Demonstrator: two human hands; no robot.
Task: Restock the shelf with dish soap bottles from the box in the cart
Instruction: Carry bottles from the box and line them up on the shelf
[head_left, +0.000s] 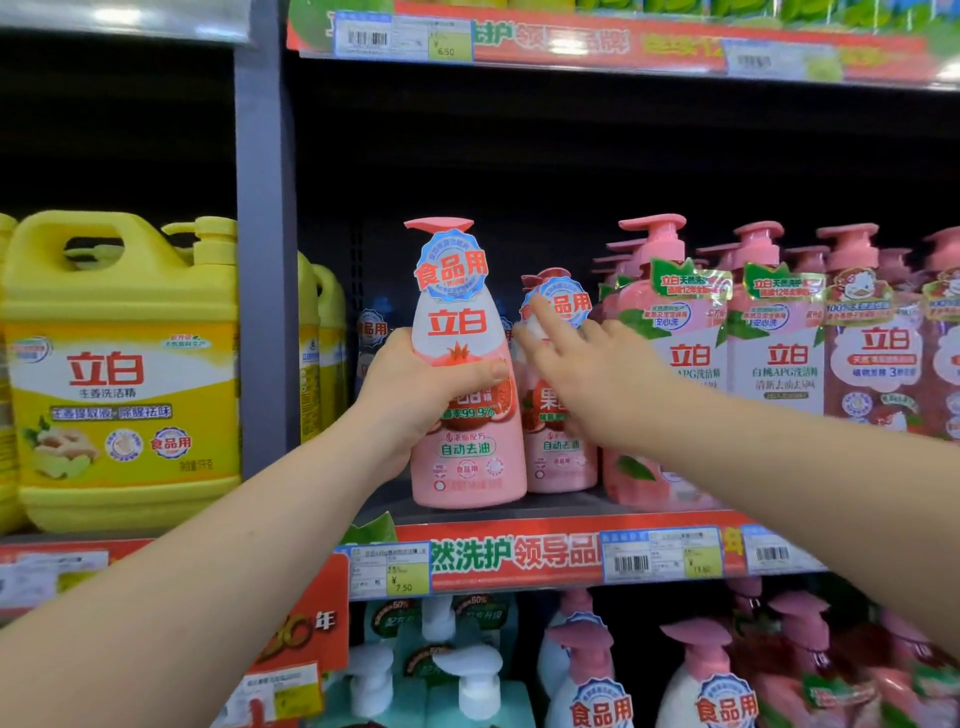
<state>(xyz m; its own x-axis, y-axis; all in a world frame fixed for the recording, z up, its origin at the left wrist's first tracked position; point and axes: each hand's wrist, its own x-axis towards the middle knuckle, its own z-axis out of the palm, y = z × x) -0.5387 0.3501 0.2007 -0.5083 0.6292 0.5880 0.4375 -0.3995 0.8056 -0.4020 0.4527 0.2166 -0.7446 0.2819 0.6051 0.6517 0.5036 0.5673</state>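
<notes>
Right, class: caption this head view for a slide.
Left hand grips a pink dish soap bottle at the shelf; right hand touches its neighbour.

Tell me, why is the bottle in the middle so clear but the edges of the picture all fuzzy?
Head view: the bottle in the left hand sits sharp at the centre; the top price tag and lower bottles smear near the wide-angle edges; the right hand looks slightly blurred; light glares on the rail at top left.
</notes>
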